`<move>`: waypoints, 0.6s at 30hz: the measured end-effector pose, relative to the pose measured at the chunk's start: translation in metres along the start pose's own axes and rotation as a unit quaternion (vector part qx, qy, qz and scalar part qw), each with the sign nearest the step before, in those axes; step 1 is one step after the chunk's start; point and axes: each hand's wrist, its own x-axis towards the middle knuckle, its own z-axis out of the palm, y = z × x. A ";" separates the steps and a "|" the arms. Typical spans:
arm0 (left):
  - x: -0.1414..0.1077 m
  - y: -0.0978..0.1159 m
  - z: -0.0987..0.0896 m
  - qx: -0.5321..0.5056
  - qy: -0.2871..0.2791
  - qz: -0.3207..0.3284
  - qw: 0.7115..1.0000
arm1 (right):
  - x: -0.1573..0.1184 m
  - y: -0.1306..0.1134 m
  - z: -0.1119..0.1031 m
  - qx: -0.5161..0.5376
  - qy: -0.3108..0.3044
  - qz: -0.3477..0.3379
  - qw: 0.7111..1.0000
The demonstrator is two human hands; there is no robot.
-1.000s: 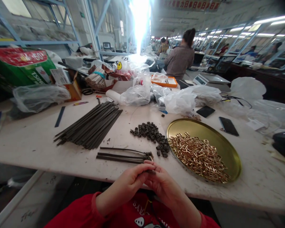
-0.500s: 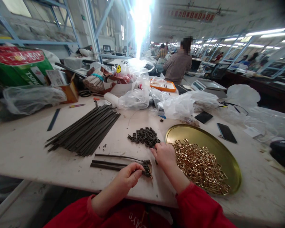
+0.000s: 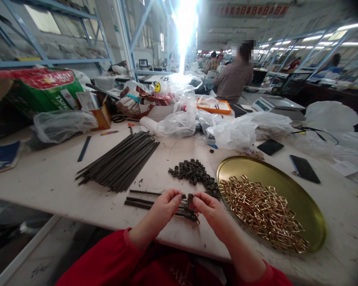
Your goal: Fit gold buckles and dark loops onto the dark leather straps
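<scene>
My left hand (image 3: pixel 168 203) is closed in a pinch on a thin dark strap (image 3: pixel 144 192), whose tip pokes out past the fingers. Between the thumb and finger of my right hand (image 3: pixel 207 204) is a small dark loop (image 3: pixel 190 197), held just right of that tip. Two more dark straps (image 3: pixel 139 201) lie beneath my hands, with loops and a bit of gold metal (image 3: pixel 197 219) at their right ends. Beyond my right hand spreads a pile of small dark loops (image 3: pixel 192 171). A gold oval tray (image 3: pixel 308 210) with many gold rectangular buckles (image 3: pixel 262 210) stands to the right.
A bundle of dark straps (image 3: pixel 119 163) lies on the left of the table. Plastic bags (image 3: pixel 179 123) and boxes crowd the back. Right of them are a phone (image 3: pixel 304 169), a black flat object (image 3: pixel 270 146) and a scale (image 3: pixel 279 106). A person (image 3: pixel 234 79) stands farther off.
My right hand has come away from the loop pile toward my left hand, now with a loop in its fingers. The left hand has lifted its strap end slightly. The view has shifted left.
</scene>
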 end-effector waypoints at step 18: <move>-0.020 -0.009 0.014 0.229 0.050 0.125 0.964 | -0.024 0.015 0.027 -0.030 0.134 -0.087 0.987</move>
